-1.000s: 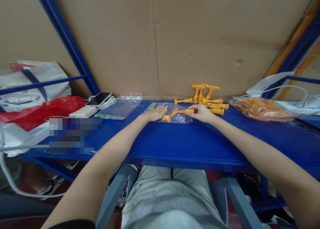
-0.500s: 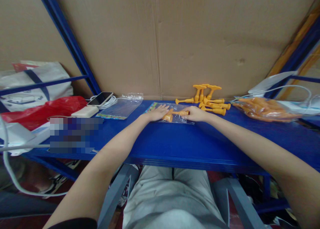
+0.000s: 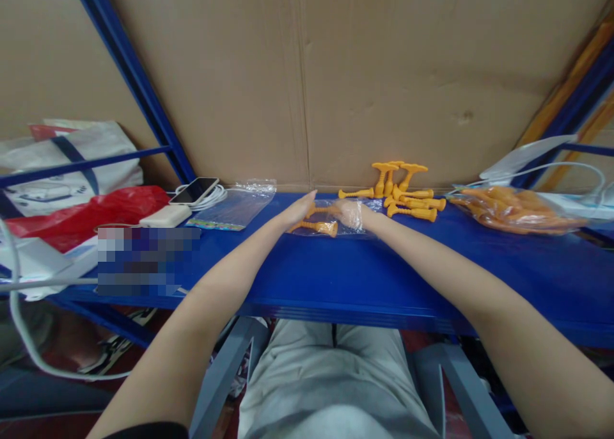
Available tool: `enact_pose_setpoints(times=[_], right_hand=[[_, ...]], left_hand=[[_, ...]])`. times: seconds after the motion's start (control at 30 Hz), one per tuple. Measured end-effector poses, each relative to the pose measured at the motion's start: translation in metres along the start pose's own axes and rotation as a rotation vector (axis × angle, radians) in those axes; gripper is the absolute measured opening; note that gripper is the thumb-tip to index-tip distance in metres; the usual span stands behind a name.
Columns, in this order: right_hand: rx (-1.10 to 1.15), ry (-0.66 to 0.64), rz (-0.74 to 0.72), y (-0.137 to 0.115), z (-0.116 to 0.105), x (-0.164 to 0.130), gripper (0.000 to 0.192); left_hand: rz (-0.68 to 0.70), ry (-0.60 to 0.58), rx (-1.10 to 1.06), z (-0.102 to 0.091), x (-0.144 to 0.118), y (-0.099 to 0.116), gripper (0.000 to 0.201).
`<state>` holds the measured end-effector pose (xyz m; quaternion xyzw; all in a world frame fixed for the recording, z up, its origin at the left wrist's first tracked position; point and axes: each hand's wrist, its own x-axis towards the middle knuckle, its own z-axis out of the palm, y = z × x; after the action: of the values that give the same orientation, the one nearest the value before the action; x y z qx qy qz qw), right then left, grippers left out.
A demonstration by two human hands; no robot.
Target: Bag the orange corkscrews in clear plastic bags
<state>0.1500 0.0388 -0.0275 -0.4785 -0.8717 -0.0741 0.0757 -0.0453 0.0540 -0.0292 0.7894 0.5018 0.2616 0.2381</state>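
A clear plastic bag [image 3: 367, 229] lies on the blue table, its film wrinkled around my right hand [image 3: 352, 213]. That hand is inside the bag, its fingers closed on the end of an orange T-shaped plastic piece [image 3: 323, 210]. Just in front lies another orange T-shaped piece [image 3: 320, 227], with a ribbed shaft and flared end, in the bag. At the bag's left end my left hand [image 3: 300, 211] is turned on edge, gripping the film; its fingertips are partly hidden. Several more orange T-shaped pieces [image 3: 415, 203] lie and stand beyond my right wrist.
A clear bag full of orange pieces [image 3: 513, 212] rests at the right. Leftward are a flat clear bag [image 3: 235, 210], a phone [image 3: 196, 191] on a coiled white cable, a white power bank [image 3: 165, 216] and a red plastic bag [image 3: 115, 202]. Cardboard [image 3: 384, 74] walls the back.
My right hand has moved left into the bag with the orange piece. My left hand has gone from lying flat on the bag to standing on edge.
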Motion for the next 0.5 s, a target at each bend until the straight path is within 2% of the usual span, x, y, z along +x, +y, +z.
enact_pose_setpoints(times=[0.07, 0.17, 0.37, 0.5], right_hand=[[0.028, 0.05, 0.051, -0.001, 0.007, 0.0, 0.031], [0.13, 0.152, 0.094, 0.0, 0.019, 0.001, 0.037], [0.424, 0.357, 0.097, 0.013, 0.035, 0.006, 0.048], [0.634, 0.393, 0.116, 0.022, 0.039, 0.004, 0.04]], left_hand=[[-0.019, 0.109, -0.065, -0.006, 0.002, -0.005, 0.068], [-0.048, 0.16, -0.088, -0.009, 0.002, -0.009, 0.066], [-0.034, 0.11, -0.152, -0.001, 0.0, -0.006, 0.062], [-0.021, 0.073, -0.186, -0.001, 0.0, -0.006, 0.066]])
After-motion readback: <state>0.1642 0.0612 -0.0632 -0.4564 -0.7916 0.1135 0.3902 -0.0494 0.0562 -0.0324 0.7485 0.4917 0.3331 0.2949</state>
